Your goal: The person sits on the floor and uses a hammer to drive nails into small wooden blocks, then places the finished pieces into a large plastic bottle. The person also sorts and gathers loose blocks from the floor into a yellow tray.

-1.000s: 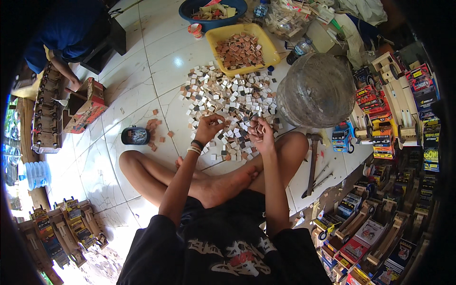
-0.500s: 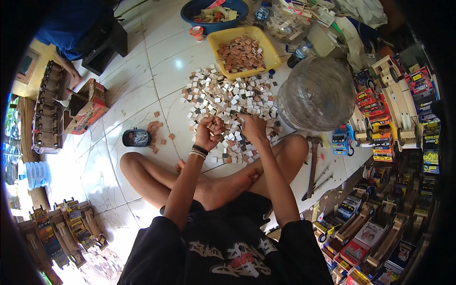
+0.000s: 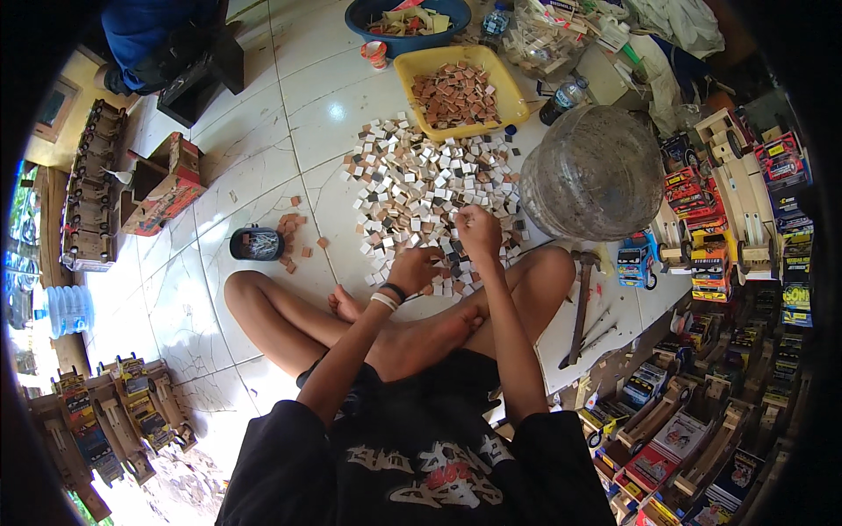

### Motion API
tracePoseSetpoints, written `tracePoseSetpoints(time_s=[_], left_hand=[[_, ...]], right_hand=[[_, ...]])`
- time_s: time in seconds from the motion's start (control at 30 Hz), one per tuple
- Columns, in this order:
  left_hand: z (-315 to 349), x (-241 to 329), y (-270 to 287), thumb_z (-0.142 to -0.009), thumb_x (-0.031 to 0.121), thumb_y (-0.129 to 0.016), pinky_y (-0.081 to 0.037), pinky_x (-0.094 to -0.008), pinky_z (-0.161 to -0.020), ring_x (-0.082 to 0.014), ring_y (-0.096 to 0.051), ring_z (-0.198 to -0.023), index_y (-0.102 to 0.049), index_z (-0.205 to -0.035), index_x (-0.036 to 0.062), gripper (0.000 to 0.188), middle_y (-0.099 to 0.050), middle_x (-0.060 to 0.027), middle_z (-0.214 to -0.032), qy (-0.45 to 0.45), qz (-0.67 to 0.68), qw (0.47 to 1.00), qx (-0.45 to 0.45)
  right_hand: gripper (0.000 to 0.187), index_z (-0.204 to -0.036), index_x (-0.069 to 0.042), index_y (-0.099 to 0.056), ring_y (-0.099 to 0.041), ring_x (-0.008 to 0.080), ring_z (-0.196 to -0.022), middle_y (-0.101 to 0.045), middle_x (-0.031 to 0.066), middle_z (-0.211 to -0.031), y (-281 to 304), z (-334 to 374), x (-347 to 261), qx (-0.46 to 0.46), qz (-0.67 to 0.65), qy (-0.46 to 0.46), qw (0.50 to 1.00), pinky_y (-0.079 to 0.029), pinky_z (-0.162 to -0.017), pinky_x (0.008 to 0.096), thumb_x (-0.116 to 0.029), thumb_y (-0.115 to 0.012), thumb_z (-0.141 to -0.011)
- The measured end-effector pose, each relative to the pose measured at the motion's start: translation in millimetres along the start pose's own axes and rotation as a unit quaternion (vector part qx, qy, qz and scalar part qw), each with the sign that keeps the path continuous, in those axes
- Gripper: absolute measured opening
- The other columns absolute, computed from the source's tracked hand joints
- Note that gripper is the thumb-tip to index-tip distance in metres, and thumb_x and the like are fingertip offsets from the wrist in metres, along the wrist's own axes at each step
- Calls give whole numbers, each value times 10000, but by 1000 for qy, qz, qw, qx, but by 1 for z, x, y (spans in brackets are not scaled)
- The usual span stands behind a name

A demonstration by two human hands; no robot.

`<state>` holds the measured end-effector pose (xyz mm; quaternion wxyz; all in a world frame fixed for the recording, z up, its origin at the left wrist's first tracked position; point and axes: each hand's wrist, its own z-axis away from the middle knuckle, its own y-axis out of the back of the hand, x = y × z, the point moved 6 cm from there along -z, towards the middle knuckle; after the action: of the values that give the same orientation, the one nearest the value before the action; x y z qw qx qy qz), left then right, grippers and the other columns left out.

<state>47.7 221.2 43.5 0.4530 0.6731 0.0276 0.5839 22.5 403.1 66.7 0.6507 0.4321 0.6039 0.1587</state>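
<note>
Small square tiles (image 3: pixel 395 188), white, tan and a few dark, lie in a broad loose heap on the tiled floor before my crossed legs. Over the heap's near edge is my left hand (image 3: pixel 416 268), turned downward, its fingers bent but apart and pointing right; its underside is hidden. Farther right and slightly farther away, my right hand (image 3: pixel 479 233) is raised above the tiles with its fingers curled together. What it pinches, if anything, is too small to make out. Dark and light bands circle my left wrist.
Behind the heap stands a yellow basin (image 3: pixel 522 112) of brown tiles, with a blue basin (image 3: pixel 355 19) beyond. A large clear plastic container (image 3: pixel 592 175) sits right, near a hammer (image 3: pixel 579 311). Nails fill a dark tin (image 3: pixel 254 244) at left. Wooden toy trucks (image 3: pixel 710 254) crowd the right.
My left hand has turned over from a palm-up fist and moved right and nearer to me. My right hand has lifted off the heap and curled. The view has shifted slightly.
</note>
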Motion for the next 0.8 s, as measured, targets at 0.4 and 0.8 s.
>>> tracePoseSetpoints(time_s=[0.4,0.8], left_hand=[[15,9,-23,-932,327,-726,-578,-497,-653,-378,-732,-788,-668,-1039,91,266,-746,-158,-896,26,-156,986,58],[9,9,-37,-899,293,-772,-583,-450,-681,-342,-732,-789,-668,-956,53,267,-750,-163,-889,42,-88,993,68]], right_hand=[[256,-1031,-107,-652,-646,189,-832,-685,54,-929,29,78,40,-93,-775,-289,554,-425,-494,247,-343,-556,-1061],[204,-1008,-83,-713,-633,182,-585,-622,36,-629,17,66,59,-108,-332,-209,913,-437,-464,320,-287,-720,-1004]])
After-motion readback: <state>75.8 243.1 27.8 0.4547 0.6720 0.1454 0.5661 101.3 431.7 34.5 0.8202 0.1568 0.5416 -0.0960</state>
